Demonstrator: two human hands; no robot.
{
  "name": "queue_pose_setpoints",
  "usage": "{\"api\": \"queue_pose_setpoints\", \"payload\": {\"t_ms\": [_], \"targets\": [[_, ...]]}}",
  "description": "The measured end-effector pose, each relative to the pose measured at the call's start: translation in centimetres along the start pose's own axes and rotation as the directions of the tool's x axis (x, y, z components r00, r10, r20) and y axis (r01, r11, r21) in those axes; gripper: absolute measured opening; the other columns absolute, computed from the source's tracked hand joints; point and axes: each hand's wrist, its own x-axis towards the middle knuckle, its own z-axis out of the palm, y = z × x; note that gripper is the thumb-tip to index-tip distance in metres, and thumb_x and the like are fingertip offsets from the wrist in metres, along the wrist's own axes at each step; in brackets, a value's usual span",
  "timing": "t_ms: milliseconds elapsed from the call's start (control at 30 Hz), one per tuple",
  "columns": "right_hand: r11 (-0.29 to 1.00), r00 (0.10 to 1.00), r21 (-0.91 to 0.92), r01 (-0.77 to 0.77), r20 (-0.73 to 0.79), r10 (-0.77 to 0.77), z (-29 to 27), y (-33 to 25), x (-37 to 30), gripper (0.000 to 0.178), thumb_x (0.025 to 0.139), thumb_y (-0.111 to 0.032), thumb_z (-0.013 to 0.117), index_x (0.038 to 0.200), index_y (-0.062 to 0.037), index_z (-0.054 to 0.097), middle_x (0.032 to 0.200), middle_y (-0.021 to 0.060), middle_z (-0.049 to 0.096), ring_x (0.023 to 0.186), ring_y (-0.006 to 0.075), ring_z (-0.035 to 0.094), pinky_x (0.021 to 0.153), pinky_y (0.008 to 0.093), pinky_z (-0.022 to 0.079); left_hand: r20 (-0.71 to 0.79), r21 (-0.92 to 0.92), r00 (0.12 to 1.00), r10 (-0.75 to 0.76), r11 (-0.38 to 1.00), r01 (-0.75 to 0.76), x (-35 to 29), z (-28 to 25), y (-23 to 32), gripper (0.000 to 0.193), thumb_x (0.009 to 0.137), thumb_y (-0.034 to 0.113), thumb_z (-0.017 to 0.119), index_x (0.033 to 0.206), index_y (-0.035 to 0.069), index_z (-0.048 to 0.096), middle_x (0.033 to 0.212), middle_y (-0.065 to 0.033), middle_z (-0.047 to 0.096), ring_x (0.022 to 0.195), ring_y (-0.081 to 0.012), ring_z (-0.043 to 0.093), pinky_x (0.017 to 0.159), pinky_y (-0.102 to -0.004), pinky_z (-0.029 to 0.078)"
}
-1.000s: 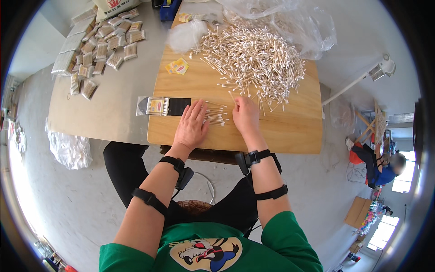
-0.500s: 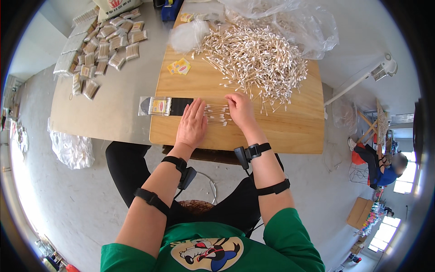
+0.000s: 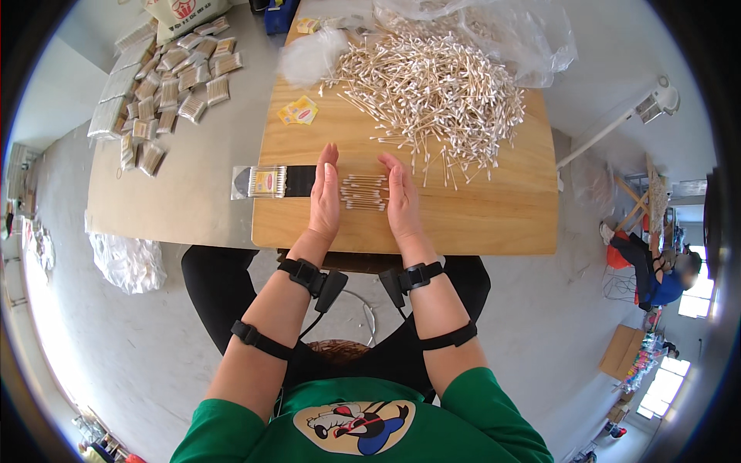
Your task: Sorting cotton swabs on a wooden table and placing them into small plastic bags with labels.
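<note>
Swab bundle [image 3: 363, 192]: a small batch of cotton swabs lying flat on the wooden board [image 3: 494, 220], near its front edge. Long axis runs left to right across the picture, parallel to that edge; tips point toward the two palms. The sticks lie side by side in a neat stack.

Head view, hands. Left hand [image 3: 326, 197]: flat and open, fingers straight and together, standing on its edge with the palm facing right, at the left ends of the bundle. Right hand [image 3: 399, 201]: likewise open and on edge, palm facing left, at the right ends. The bundle sits between the two palms; neither hand is closed round anything. Whether the palms actually touch the tips cannot be told.

Head view, surroundings. Loose heap [image 3: 432, 89] of swabs: behind the bundle, spread over the far half of the board, sticks pointing every way. Clear plastic bag [image 3: 509, 31]: at the far edge, beyond the heap. Filled packet [image 3: 266, 182]: just left of the left hand, lying across the board's left edge. Yellow labels [image 3: 299, 112]: on the board, left of the heap. Grey table [image 3: 177, 201]: left of the board, carrying many packed packets [image 3: 166, 85] in its far part.
</note>
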Motion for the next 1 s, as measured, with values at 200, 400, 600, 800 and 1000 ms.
{"api": "queue_pose_setpoints", "payload": {"t_ms": [200, 400, 600, 800, 1000], "targets": [[0.996, 0.999, 0.090, -0.025, 0.044, 0.021, 1.6, 0.0, 0.1, 0.060, 0.109, -0.046, 0.029, 0.135, 0.0021, 0.054, 0.134, 0.0149, 0.059, 0.128, 0.0241, 0.052, 0.111, 0.0355, 0.036, 0.035, -0.072, 0.999, -0.015, 0.997, 0.017, -0.1, 0.5, 0.1, 0.063, 0.109, 0.045, 0.026, 0.158, 0.006, 0.019, 0.162, -0.0137, 0.026, 0.151, -0.0245, 0.022, 0.124, -0.0371, 0.015], [0.992, 0.998, 0.119, -0.039, 0.047, 0.034, 1.9, 0.1, 0.0, 0.061, 0.109, -0.047, 0.027, 0.135, 0.0024, 0.053, 0.134, 0.0150, 0.058, 0.129, 0.0242, 0.051, 0.112, 0.0364, 0.035, 0.065, -0.023, 0.997, 0.031, 0.999, -0.030, -0.1, 0.2, -0.5, 0.062, 0.110, 0.044, 0.026, 0.157, 0.004, 0.021, 0.160, -0.0149, 0.029, 0.149, -0.0248, 0.027, 0.123, -0.0375, 0.017], [0.937, 0.996, 0.337, -0.094, 0.040, 0.085, 1.7, 1.4, 0.7, 0.063, 0.109, -0.047, 0.027, 0.137, 0.0043, 0.050, 0.136, 0.0166, 0.056, 0.129, 0.0255, 0.051, 0.114, 0.0378, 0.035, 0.085, 0.128, 0.996, 0.035, 0.991, -0.046, -0.1, -0.1, -0.8, 0.058, 0.110, 0.039, 0.030, 0.153, 0.000, 0.031, 0.155, -0.0155, 0.038, 0.146, -0.0270, 0.034, 0.120, -0.0384, 0.025], [0.940, 0.996, 0.334, -0.069, -0.024, 0.081, 0.5, 1.1, -0.2, 0.055, 0.109, -0.043, 0.031, 0.131, 0.0024, 0.054, 0.130, 0.0184, 0.060, 0.125, 0.0262, 0.054, 0.109, 0.0363, 0.039, 0.329, 0.702, 0.912, 0.243, 0.583, -0.409, -0.1, -1.1, -0.6, 0.050, 0.106, 0.030, 0.042, 0.149, 0.004, 0.042, 0.155, -0.0171, 0.039, 0.144, -0.0323, 0.036, 0.120, -0.0434, 0.026], [0.959, 0.986, -0.236, 0.157, -0.014, -0.165, -2.2, 1.1, -2.6, 0.018, 0.086, -0.001, 0.055, 0.097, -0.0020, 0.069, 0.107, 0.0132, 0.065, 0.108, 0.0334, 0.061, 0.094, 0.0403, 0.049, 0.500, 0.863, 0.861, 0.088, -0.126, -0.489, -1.3, -1.5, -0.6, 0.052, 0.103, 0.033, 0.044, 0.150, 0.009, 0.043, 0.159, -0.0085, 0.036, 0.148, -0.0238, 0.031, 0.122, -0.0451, 0.021]]}}
